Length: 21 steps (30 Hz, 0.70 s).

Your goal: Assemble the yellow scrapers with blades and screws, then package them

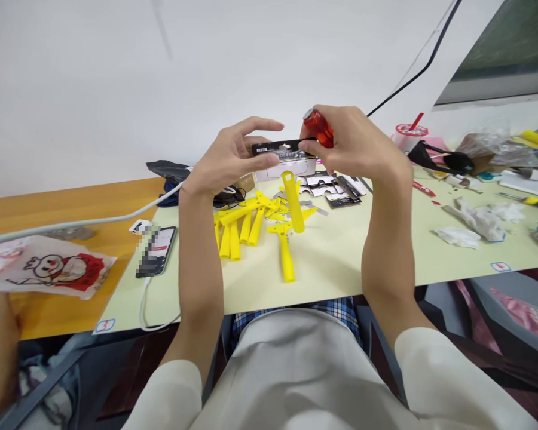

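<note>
My left hand [233,152] grips the left end of a black-and-white card package [284,156] between thumb and fingers, held up above the table. My right hand [352,143] pinches the package's right end while a red-handled tool [318,127], maybe a screwdriver, is tucked in its palm; the tool's tip is hidden. Just below the package is a long yellow handle-like piece [293,203] with a hole at its top; whether it touches anything cannot be made out. Yellow scraper-like tools [253,224] lie heaped under my hands, and one yellow scraper [286,257] lies nearer me.
More card packages [336,188] lie behind the heap. A phone [158,251] with a white cable is at left, beside a printed plastic bag [58,266]. Crumpled tissues [475,221], a red marker [424,189] and a drink cup [407,138] stand or lie at right.
</note>
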Available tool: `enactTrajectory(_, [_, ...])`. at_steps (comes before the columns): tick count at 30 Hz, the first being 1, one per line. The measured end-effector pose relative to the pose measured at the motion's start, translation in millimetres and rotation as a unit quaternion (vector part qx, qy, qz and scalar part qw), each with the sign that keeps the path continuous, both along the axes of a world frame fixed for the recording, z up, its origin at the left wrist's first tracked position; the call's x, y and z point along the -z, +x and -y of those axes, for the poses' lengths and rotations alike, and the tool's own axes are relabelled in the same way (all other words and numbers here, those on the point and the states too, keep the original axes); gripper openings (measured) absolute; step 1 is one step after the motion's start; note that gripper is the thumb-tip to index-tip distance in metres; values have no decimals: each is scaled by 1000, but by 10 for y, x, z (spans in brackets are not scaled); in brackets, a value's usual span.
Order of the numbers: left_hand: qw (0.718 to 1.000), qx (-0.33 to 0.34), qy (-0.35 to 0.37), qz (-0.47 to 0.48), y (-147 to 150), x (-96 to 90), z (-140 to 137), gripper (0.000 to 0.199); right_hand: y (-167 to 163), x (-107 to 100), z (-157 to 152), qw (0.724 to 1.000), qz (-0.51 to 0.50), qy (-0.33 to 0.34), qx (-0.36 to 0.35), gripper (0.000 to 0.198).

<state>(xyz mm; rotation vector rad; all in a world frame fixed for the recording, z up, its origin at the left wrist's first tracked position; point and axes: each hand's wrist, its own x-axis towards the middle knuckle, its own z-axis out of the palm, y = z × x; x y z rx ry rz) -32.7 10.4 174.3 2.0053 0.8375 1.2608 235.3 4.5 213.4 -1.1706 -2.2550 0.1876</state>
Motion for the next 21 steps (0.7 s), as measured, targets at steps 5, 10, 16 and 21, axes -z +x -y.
enactTrajectory(5, [1000, 19, -5, 8, 21, -2, -21, 65, 27, -25, 35, 1000, -9, 17, 12, 32])
enactTrajectory(10, [999, -12, 30, 21, 6, 41, -85, 57, 14, -18, 41, 999, -26, 39, 6, 27])
enactTrajectory(16, [999, -11, 47, 18, -3, 51, -93, 55, 4, -29, 73, 997, -56, 51, -5, 18])
enactTrajectory(21, [998, -14, 57, 14, -4, 61, -115, 55, 20, -36, 83, 995, -88, 33, -18, 19])
